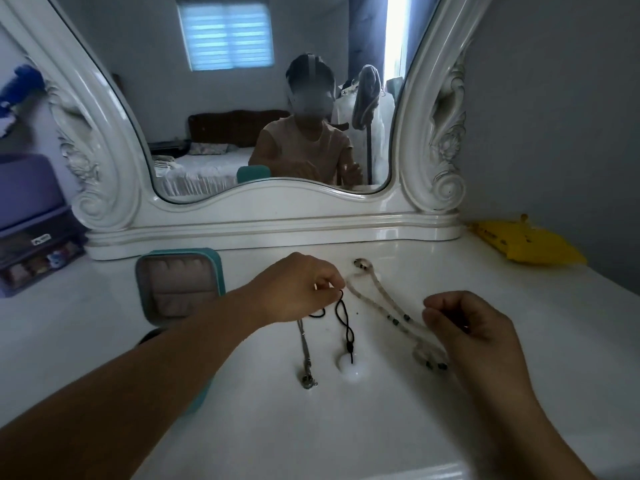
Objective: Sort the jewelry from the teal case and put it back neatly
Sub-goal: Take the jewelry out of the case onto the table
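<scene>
Left hand pinches the black cord while three necklaces lie out on the dressing table

Left hand reaches in over the white dressing table, thumb and fingertips pinched on the upper loop of a black cord necklace. That cord runs down toward the viewer to a round white pendant lying flat on the tabletop. Just left of it, partly under the left hand, a silver chain necklace lies in a straight line with its small metal pendant at the near end. To the right, a pale beaded necklace with a few dark beads lies in a long loop; its far end sits near the mirror base and its near end passes under the right hand. Right hand has its fingers curled inward over that strand; whether they actually grip the beads cannot be told.

Teal jewelry case stands open left of the left wrist, its grey padded inside facing the camera, partly hidden by the forearm. Behind everything rises an ornate white-framed mirror reflecting a person seated and a bed. A yellow packet lies at the table's far right corner, and purple storage drawers stand at the left edge
</scene>
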The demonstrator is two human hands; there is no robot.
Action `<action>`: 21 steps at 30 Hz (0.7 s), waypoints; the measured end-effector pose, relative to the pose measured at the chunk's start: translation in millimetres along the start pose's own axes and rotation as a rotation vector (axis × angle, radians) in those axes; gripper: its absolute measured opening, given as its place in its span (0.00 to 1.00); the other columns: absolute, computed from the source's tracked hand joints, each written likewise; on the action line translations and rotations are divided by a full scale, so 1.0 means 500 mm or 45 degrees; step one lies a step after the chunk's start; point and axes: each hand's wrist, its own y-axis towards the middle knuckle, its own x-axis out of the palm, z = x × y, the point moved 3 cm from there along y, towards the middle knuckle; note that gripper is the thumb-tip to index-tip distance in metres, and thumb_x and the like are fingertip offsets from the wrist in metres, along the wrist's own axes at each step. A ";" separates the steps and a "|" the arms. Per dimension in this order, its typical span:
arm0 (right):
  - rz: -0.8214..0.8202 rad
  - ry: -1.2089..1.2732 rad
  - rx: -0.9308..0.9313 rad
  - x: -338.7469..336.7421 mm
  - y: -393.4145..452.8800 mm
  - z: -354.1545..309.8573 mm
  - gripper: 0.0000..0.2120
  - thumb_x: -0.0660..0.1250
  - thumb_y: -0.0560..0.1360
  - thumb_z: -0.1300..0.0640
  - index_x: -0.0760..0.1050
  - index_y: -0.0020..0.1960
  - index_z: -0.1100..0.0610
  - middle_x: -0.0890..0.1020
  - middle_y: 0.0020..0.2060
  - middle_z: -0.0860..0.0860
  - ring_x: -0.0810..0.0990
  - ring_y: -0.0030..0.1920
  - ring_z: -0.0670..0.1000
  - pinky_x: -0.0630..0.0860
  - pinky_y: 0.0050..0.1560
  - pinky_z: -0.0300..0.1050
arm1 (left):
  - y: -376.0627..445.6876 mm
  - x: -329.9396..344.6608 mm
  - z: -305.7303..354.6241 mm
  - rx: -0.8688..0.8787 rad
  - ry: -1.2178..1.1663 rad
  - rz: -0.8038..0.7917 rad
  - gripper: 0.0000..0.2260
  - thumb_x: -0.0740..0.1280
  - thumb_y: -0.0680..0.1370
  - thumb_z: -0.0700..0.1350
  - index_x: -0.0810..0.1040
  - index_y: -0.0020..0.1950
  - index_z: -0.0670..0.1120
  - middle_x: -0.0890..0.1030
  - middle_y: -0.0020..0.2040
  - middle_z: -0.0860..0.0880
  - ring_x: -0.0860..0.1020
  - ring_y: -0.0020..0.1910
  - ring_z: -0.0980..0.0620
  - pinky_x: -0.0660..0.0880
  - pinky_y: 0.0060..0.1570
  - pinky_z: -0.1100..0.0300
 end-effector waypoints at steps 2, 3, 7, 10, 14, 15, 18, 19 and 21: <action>-0.103 -0.023 -0.052 0.043 -0.002 -0.014 0.04 0.68 0.72 0.61 0.78 0.40 0.55 0.80 0.35 0.49 0.76 0.33 0.43 0.72 0.30 0.29 | -0.037 -0.011 -0.017 0.010 0.020 -0.002 0.07 0.67 0.75 0.47 0.81 0.52 0.52 0.83 0.47 0.54 0.79 0.43 0.59 0.77 0.47 0.61; -0.143 -0.043 -0.083 0.066 -0.004 -0.021 0.04 0.68 0.72 0.62 0.78 0.40 0.55 0.80 0.33 0.48 0.75 0.31 0.40 0.71 0.31 0.28 | -0.057 -0.017 -0.025 0.011 0.016 0.015 0.07 0.67 0.75 0.46 0.81 0.52 0.52 0.83 0.47 0.53 0.79 0.41 0.59 0.77 0.45 0.61; -0.260 -0.052 -0.131 0.154 -0.016 -0.044 0.04 0.69 0.71 0.62 0.78 0.38 0.56 0.79 0.31 0.48 0.73 0.26 0.38 0.68 0.27 0.26 | -0.140 -0.051 -0.061 -0.060 0.014 0.151 0.06 0.68 0.75 0.47 0.82 0.51 0.51 0.82 0.44 0.54 0.80 0.39 0.55 0.78 0.42 0.60; -0.352 -0.058 -0.139 0.213 -0.030 -0.055 0.04 0.69 0.71 0.61 0.78 0.38 0.55 0.78 0.30 0.47 0.72 0.26 0.38 0.67 0.26 0.27 | -0.204 -0.081 -0.099 -0.158 0.025 0.230 0.05 0.67 0.75 0.46 0.81 0.49 0.51 0.79 0.40 0.59 0.78 0.43 0.59 0.74 0.42 0.69; -0.469 -0.110 -0.201 0.286 -0.052 -0.073 0.03 0.69 0.71 0.58 0.78 0.39 0.53 0.80 0.33 0.46 0.76 0.32 0.40 0.70 0.31 0.28 | -0.272 -0.117 -0.157 -0.311 0.099 0.378 0.03 0.66 0.75 0.47 0.80 0.45 0.52 0.79 0.40 0.59 0.78 0.40 0.62 0.71 0.38 0.73; -0.499 -0.118 -0.225 0.304 -0.059 -0.078 0.03 0.69 0.71 0.59 0.78 0.39 0.54 0.80 0.34 0.46 0.76 0.33 0.40 0.70 0.32 0.28 | -0.286 -0.121 -0.173 -0.361 0.090 0.402 0.03 0.66 0.75 0.47 0.80 0.44 0.52 0.79 0.41 0.58 0.77 0.40 0.62 0.70 0.38 0.73; -0.596 -0.138 -0.316 0.356 -0.074 -0.092 0.04 0.70 0.70 0.61 0.78 0.38 0.54 0.79 0.31 0.46 0.74 0.31 0.39 0.69 0.33 0.27 | -0.317 -0.125 -0.217 -0.423 0.023 0.492 0.03 0.68 0.74 0.43 0.81 0.43 0.51 0.80 0.41 0.56 0.78 0.40 0.58 0.72 0.40 0.67; -0.629 -0.164 -0.350 0.369 -0.077 -0.094 0.05 0.70 0.70 0.61 0.78 0.38 0.52 0.79 0.31 0.46 0.74 0.30 0.40 0.69 0.33 0.28 | -0.324 -0.122 -0.226 -0.420 -0.001 0.516 0.04 0.69 0.74 0.42 0.81 0.43 0.50 0.80 0.40 0.55 0.78 0.40 0.58 0.73 0.41 0.66; -0.745 -0.209 -0.374 0.393 -0.081 -0.094 0.05 0.71 0.69 0.60 0.79 0.37 0.52 0.81 0.31 0.46 0.75 0.30 0.40 0.71 0.35 0.31 | -0.336 -0.115 -0.242 -0.413 -0.045 0.581 0.04 0.69 0.73 0.42 0.81 0.42 0.50 0.80 0.40 0.56 0.79 0.41 0.57 0.72 0.40 0.70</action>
